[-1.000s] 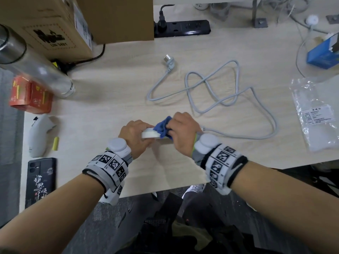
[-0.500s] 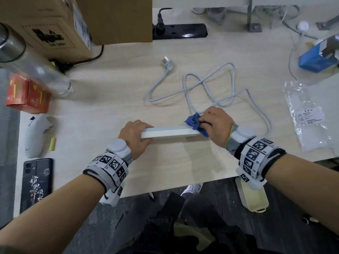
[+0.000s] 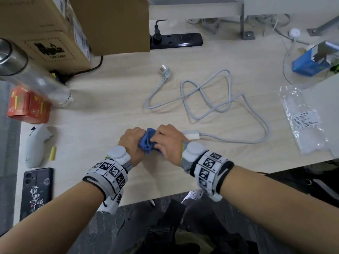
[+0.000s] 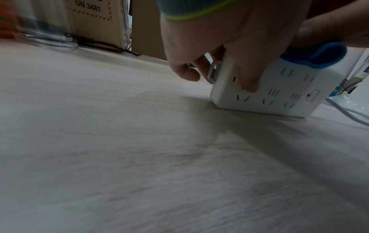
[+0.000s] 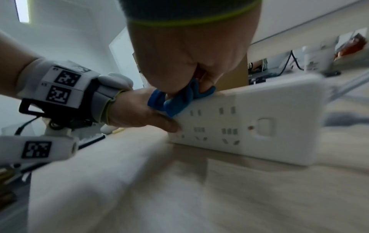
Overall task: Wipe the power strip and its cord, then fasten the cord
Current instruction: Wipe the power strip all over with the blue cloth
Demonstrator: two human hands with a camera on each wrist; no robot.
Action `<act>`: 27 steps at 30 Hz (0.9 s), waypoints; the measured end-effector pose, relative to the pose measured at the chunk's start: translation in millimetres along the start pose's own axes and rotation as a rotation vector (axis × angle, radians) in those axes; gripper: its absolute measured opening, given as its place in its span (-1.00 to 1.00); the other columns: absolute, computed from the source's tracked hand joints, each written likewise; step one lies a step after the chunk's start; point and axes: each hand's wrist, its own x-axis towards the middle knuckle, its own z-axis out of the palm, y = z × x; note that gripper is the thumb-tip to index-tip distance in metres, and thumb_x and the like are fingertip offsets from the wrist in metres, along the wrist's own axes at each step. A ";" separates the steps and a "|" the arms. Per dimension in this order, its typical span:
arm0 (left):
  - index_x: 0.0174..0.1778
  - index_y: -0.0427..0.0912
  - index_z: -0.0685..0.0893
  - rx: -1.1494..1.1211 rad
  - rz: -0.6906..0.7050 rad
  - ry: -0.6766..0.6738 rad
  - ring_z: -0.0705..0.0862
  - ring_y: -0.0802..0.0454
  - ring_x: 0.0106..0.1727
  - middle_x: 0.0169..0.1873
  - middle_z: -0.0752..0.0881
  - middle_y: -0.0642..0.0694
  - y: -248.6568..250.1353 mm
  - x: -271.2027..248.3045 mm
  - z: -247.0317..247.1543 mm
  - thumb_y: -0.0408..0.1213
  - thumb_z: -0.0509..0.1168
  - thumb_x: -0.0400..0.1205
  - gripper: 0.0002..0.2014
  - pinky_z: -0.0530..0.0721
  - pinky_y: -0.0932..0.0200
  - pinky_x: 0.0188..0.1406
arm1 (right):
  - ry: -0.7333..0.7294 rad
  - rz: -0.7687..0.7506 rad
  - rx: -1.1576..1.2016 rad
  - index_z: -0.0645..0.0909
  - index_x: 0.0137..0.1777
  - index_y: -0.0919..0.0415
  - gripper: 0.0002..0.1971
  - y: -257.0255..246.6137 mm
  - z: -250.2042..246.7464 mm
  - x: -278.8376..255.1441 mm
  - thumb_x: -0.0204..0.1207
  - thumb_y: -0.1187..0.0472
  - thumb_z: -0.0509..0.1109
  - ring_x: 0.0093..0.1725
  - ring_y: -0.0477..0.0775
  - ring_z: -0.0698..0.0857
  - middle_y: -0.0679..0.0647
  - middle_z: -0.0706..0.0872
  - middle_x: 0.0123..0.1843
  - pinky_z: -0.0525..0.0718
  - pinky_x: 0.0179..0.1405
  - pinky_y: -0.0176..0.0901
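From the head view, both hands are hiding most of the power strip (image 3: pixel 191 135) at 6 o'clock on the surface (image 3: pixel 110 116). Wrist views are showing it standing on edge, the left hand (image 3: pixel 131 142) gripping its end, the right hand (image 5: pixel 185 63) pinching a blue cloth (image 5: pixel 175 100) along its top edge.

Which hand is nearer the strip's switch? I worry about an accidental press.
Right. The right hand wipes mid-strip with the cloth, nearer the switch; the left hand grips the far end.
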 end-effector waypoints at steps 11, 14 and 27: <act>0.08 0.03 0.70 0.016 -0.025 0.013 0.42 0.07 -0.10 -0.13 0.60 0.07 3.1 -3.0 -3.7 -0.25 0.44 0.48 -0.74 0.50 0.08 -0.08 | -0.072 0.095 -0.093 0.79 -0.01 0.30 -0.84 67.8 -59.8 -50.6 0.46 0.32 0.43 -0.10 0.31 0.71 0.25 0.74 -0.02 0.72 -0.11 0.03; 0.09 0.03 0.70 -0.003 -0.034 0.004 0.50 0.00 -0.07 -0.10 0.64 0.04 2.7 -3.1 -2.9 -0.22 0.47 0.46 -0.71 0.49 0.10 -0.09 | -0.019 0.043 -0.018 0.78 -0.01 0.39 -0.83 46.4 -41.5 -41.6 0.55 0.39 0.34 -0.03 0.33 0.76 0.34 0.74 0.05 0.75 0.04 0.09; 0.41 0.30 0.22 -0.145 -0.141 0.010 0.65 -0.09 -0.10 -0.13 0.64 0.04 -8.4 -1.3 1.6 -0.13 0.46 0.37 -0.25 0.65 -0.01 -0.06 | -0.119 -0.246 -0.029 0.72 0.08 0.50 -0.60 24.4 -3.3 -11.0 0.18 0.53 0.44 0.16 0.55 0.67 0.48 0.70 0.17 0.25 0.51 -0.19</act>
